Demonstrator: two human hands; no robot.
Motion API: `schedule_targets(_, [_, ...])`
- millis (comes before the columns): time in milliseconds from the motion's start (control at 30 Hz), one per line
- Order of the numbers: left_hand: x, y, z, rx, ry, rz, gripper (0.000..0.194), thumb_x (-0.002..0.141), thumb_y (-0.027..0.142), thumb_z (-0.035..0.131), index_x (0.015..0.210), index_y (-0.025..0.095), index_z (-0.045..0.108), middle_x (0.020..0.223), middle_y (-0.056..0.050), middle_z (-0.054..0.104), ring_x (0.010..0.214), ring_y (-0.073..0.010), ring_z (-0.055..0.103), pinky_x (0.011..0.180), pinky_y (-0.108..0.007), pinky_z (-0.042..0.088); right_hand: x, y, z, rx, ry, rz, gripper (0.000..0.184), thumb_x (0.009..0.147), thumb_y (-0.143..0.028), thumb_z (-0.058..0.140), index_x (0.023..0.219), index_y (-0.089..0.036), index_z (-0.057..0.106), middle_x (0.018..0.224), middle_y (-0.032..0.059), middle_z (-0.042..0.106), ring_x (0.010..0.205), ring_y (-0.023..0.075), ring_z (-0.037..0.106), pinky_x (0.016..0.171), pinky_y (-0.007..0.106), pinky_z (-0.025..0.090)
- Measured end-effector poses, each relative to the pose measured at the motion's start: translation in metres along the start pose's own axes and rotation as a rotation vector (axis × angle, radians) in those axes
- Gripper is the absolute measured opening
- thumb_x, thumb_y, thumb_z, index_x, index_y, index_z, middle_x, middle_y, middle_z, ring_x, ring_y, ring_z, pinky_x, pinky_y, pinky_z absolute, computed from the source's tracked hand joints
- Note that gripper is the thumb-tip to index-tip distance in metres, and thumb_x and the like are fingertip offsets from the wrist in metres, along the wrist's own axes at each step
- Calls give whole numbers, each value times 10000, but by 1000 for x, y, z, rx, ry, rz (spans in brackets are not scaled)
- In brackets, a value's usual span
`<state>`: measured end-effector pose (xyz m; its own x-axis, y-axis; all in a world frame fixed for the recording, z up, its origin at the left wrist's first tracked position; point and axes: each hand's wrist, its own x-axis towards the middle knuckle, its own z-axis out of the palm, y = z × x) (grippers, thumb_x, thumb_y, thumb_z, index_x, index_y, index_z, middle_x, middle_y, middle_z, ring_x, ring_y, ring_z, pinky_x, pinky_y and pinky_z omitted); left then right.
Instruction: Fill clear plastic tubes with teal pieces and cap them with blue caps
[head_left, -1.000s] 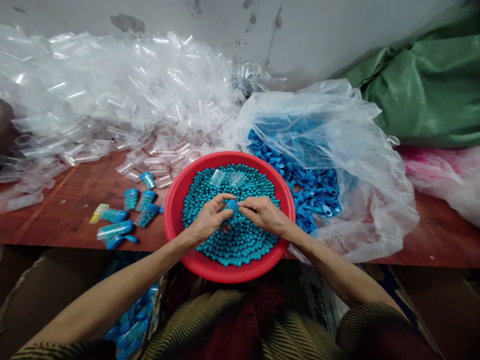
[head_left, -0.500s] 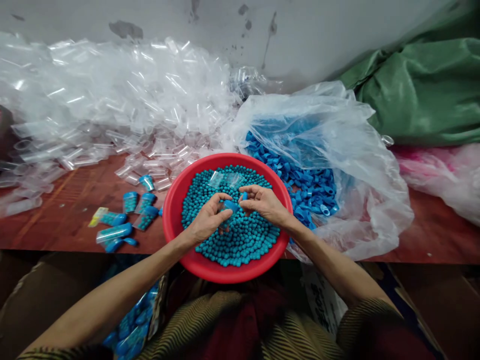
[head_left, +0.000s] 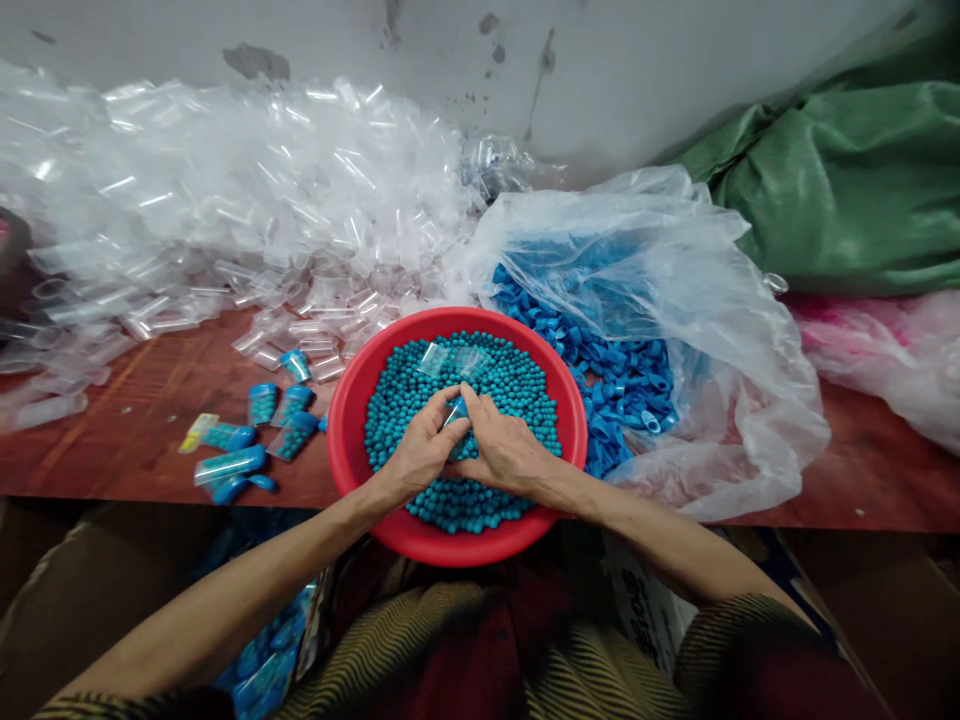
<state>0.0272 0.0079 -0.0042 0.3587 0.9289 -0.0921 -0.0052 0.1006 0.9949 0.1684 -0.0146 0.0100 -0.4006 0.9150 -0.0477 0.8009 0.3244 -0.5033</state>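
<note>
Both my hands meet above a red basin [head_left: 345, 425] filled with turquoise beads [head_left: 469, 515]. My left hand [head_left: 420, 445] is closed around a small clear plastic container with a blue part [head_left: 457, 410]. Wrapped over its other side, my right hand [head_left: 506, 445] has its fingertips touching the left ones at the top. The fingers hide most of the container, and the small blue cap seen earlier in the right hand cannot be made out separately. Two empty clear containers [head_left: 442, 358] lie on the beads at the basin's far side.
Left of the basin lie several bead-filled containers with blue caps [head_left: 262, 403]. A large heap of clear containers [head_left: 300, 190] is behind. To the right, blue caps [head_left: 622, 390] spill from a clear plastic bag [head_left: 742, 400]. Green cloth [head_left: 847, 190] lies at the far right.
My right hand has moved left and closed against the left hand, bringing the small blue cap to the container. The left hand stays nearly in place.
</note>
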Motion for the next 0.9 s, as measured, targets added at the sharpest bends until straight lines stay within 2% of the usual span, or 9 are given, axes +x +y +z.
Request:
schedule_targets(100, [0, 0, 2, -28, -25, -47, 374, 777, 326, 570, 1108, 156, 533, 986, -39, 602, 922, -158, 539, 826, -273, 430, -1, -2, 8, -10, 95, -17, 834, 744, -437, 604, 1380, -75, 204, 1144, 192, 506, 966, 300, 583, 729, 423, 519])
schedule_targets(233, [-3, 1, 8, -31, 28, -89, 243, 783, 338, 553, 946, 158, 559, 890, -12, 576, 840, -133, 520, 779, -243, 426, -5, -8, 12, -95, 136, -21, 786, 736, -451, 580, 1362, -124, 235, 1064, 145, 514, 850, 259, 591, 632, 368, 515])
schedule_targets(400, [-3, 2, 11, 24, 99, -50, 182, 780, 321, 543, 888, 175, 536, 805, 11, 531, 789, -127, 494, 741, -233, 414, -4, -7, 10, -88, 100, -8, 824, 730, -417, 601, 1392, -141, 197, 1084, 143, 495, 851, 252, 584, 640, 358, 505])
schedule_targets(500, [0, 2, 6, -11, 41, -72, 257, 787, 355, 539, 976, 184, 515, 806, 21, 516, 747, -114, 479, 704, -225, 408, -1, 2, 8, 56, 55, -26, 957, 729, -406, 642, 1445, -190, 45, 1187, 148, 458, 917, 254, 581, 703, 374, 505])
schedule_targets(600, [1, -2, 1, -8, -10, -95, 281, 790, 354, 537, 1011, 184, 502, 851, 10, 535, 781, -122, 491, 740, -243, 411, 0, 10, 10, 191, -33, -59, 1091, 709, -428, 685, 1454, -226, -87, 1273, 161, 417, 913, 243, 592, 725, 376, 505])
schedule_targets(733, [1, -10, 3, 152, 34, 11, 112, 799, 254, 494, 883, 182, 488, 843, -6, 535, 811, -145, 496, 802, -288, 407, -1, 3, 14, 147, -34, -36, 1033, 740, -354, 652, 1465, -181, -64, 1233, 189, 455, 944, 289, 592, 746, 417, 504])
schedule_targets(833, [0, -11, 7, 263, 54, 72, 38, 803, 189, 445, 840, 195, 448, 785, 0, 506, 761, -146, 487, 767, -295, 414, -1, -7, 15, 33, -8, -10, 1016, 728, -319, 641, 1469, -140, -30, 1189, 209, 479, 946, 328, 591, 724, 452, 510])
schedule_targets(900, [-2, -5, 5, 320, 33, 70, 25, 813, 197, 434, 835, 196, 445, 776, 0, 507, 740, -145, 489, 736, -293, 415, -2, -7, 15, 37, -20, -47, 1004, 747, -335, 628, 1468, -149, -46, 1207, 210, 477, 950, 326, 595, 714, 453, 518])
